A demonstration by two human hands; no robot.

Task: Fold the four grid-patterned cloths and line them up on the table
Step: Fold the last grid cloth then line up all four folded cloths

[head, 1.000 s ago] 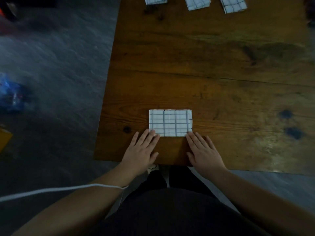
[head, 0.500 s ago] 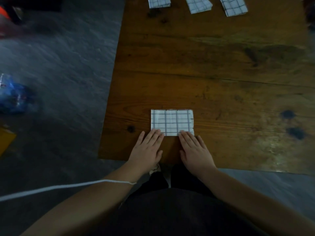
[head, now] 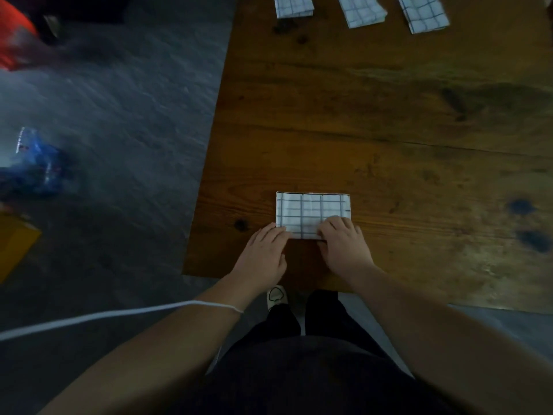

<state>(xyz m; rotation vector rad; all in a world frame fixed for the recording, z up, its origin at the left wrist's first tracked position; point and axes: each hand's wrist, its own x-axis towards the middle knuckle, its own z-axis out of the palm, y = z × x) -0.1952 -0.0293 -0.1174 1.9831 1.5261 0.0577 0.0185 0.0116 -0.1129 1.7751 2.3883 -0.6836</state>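
Note:
A folded white grid-patterned cloth (head: 311, 211) lies flat near the front edge of the wooden table (head: 389, 115). My left hand (head: 264, 254) has its fingertips curled at the cloth's near-left corner. My right hand (head: 344, 244) lies over the near-right corner, fingers bent and pinching the near edge. Three more folded grid cloths lie in a row along the table's far edge: a left one (head: 293, 6), a middle one (head: 363, 10) and a right one (head: 423, 13), each partly cut off by the top of the frame.
The table's left edge runs beside grey floor. On the floor lie a blue bag (head: 36, 172), a yellow object (head: 15, 244) and a red object (head: 15, 46). A white cord (head: 119, 314) trails from my left wrist.
Both hands slid forward from flat on the table onto the cloth's near edge. Their fingers went from straight to curled, and the right hand moved left onto the cloth.

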